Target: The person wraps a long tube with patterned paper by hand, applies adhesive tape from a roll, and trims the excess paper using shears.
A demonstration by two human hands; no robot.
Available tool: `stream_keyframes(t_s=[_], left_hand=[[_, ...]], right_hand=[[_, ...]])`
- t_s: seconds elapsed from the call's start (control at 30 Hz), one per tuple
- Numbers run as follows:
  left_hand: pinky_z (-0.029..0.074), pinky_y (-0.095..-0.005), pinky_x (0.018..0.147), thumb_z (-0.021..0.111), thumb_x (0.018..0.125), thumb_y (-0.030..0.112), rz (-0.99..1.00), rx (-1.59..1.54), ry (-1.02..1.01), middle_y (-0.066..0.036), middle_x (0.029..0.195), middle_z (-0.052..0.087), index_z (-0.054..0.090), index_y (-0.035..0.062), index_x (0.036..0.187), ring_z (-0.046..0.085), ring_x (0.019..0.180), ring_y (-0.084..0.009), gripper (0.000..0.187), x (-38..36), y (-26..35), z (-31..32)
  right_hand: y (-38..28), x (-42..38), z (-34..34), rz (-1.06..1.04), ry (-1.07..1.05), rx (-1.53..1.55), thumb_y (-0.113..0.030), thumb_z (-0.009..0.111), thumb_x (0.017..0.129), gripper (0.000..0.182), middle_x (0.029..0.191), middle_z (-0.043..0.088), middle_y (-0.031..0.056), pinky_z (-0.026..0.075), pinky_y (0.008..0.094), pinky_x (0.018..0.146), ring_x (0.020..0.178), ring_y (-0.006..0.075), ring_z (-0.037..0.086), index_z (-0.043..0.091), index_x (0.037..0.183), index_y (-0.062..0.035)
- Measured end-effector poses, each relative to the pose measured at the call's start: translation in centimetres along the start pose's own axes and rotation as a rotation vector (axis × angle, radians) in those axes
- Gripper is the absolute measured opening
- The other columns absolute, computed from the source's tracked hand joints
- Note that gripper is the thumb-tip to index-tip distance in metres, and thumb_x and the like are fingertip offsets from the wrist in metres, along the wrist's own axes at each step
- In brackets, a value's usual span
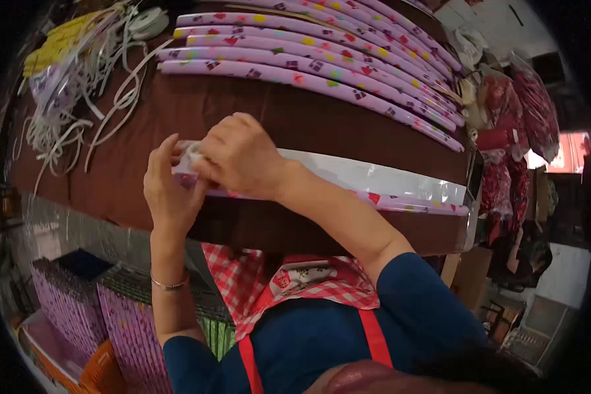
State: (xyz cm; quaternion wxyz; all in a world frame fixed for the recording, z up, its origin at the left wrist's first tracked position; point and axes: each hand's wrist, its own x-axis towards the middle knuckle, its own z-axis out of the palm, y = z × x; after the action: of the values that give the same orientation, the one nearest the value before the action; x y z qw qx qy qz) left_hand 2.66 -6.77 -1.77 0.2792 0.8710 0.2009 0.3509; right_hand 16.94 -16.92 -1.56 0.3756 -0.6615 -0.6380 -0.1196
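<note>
A purple patterned plastic sheet [407, 202] lies along the front of the brown-covered table, partly rolled, its white underside [368, 174] facing up behind the roll. At its left end, my left hand [169, 180] curls around the edge with thumb and fingers. My right hand [240, 157] is closed beside it, pinching a crumpled whitish part of the sheet between the two hands. The fingertips of the right hand partly hide what they grip. Both hands are close together, nearly touching.
Several rolled purple patterned sheets [295, 77] lie side by side at the back of the table. White strips [121, 98] and a yellow bundle [62, 39] are at the left. Stacked purple goods [134, 328] stand below, near an orange crate [102, 371]. Red bundles [535, 98] are at the right.
</note>
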Motion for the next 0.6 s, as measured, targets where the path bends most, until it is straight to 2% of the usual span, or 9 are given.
stream_keyframes(t_s=[0.2,0.27,0.3,0.4,0.47,0.53,0.6], left_hand=[[0.052,-0.0401,0.074,0.067,0.077,0.003,0.055,-0.013,0.001,-0.012,0.099,0.065,0.064,0.0051,0.111,0.064,0.087,-0.0328,0.034,0.1,-1.3,1.0],[0.051,-0.0348,0.073,0.067,0.083,0.003,-0.022,-0.103,0.01,-0.009,0.096,0.065,0.064,0.003,0.108,0.064,0.083,-0.0255,0.025,0.1,-1.5,0.8],[0.051,-0.0348,0.073,0.067,0.083,0.003,-0.021,-0.091,0.013,-0.009,0.096,0.065,0.064,0.003,0.108,0.064,0.083,-0.0255,0.025,0.2,-1.6,0.8],[0.047,-0.0252,0.07,0.064,0.096,0.011,-0.225,-0.239,-0.003,-0.005,0.09,0.063,0.066,0.0005,0.104,0.058,0.08,-0.0111,0.013,0.7,-2.7,0.2],[0.046,-0.0233,0.07,0.065,0.096,0.013,-0.241,-0.354,0.002,-0.002,0.089,0.063,0.066,0.0005,0.104,0.057,0.079,-0.0095,0.015,0.8,-4.5,-0.1],[0.045,-0.0217,0.069,0.064,0.097,0.014,-0.306,-0.438,0.046,0.001,0.09,0.063,0.065,0.0006,0.104,0.056,0.078,-0.0066,0.015,1.3,-5.2,-0.1],[0.045,-0.0213,0.068,0.062,0.098,0.014,-0.454,-0.625,0.028,0.0,0.089,0.063,0.064,0.001,0.106,0.054,0.076,-0.0055,0.015,2.2,-6.1,-0.9]], right_hand=[[-1.0,0.2,-0.1,-0.006,-0.061,-0.015,-0.035,0.073,0.079,0.033,0.087,0.065,0.0068,0.045,0.0397,0.084,0.087,0.0254,0.061,0.066,0.094,-0.0061],[-0.9,0.2,-0.9,0.01,-0.064,-0.004,-0.033,0.074,0.078,0.034,0.091,0.065,0.0069,0.046,0.0402,0.086,0.091,0.026,0.061,0.066,0.096,-0.0055],[-0.6,-0.1,-1.6,0.004,-0.058,0.005,-0.033,0.074,0.078,0.034,0.091,0.065,0.0069,0.046,0.0402,0.086,0.091,0.026,0.061,0.066,0.096,-0.0055],[0.7,-1.2,-4.1,0.02,-0.141,-0.032,-0.032,0.077,0.076,0.037,0.095,0.065,0.0079,0.046,0.0422,0.089,0.095,0.0272,0.061,0.066,0.1,-0.0058],[0.9,-2.7,-5.1,0.0,-0.145,-0.035,-0.031,0.078,0.075,0.038,0.095,0.065,0.0083,0.047,0.0428,0.09,0.095,0.0275,0.061,0.066,0.1,-0.0061],[0.8,-4.4,-5.3,0.001,-0.125,0.003,-0.033,0.077,0.075,0.03,0.088,0.062,0.0071,0.045,0.0403,0.085,0.091,0.0266,0.059,0.065,0.089,-0.0085],[0.2,-5.3,-5.2,-0.009,-0.151,0.011,-0.032,0.078,0.074,0.03,0.088,0.062,0.007,0.045,0.0403,0.086,0.092,0.0266,0.059,0.066,0.089,-0.0086]])
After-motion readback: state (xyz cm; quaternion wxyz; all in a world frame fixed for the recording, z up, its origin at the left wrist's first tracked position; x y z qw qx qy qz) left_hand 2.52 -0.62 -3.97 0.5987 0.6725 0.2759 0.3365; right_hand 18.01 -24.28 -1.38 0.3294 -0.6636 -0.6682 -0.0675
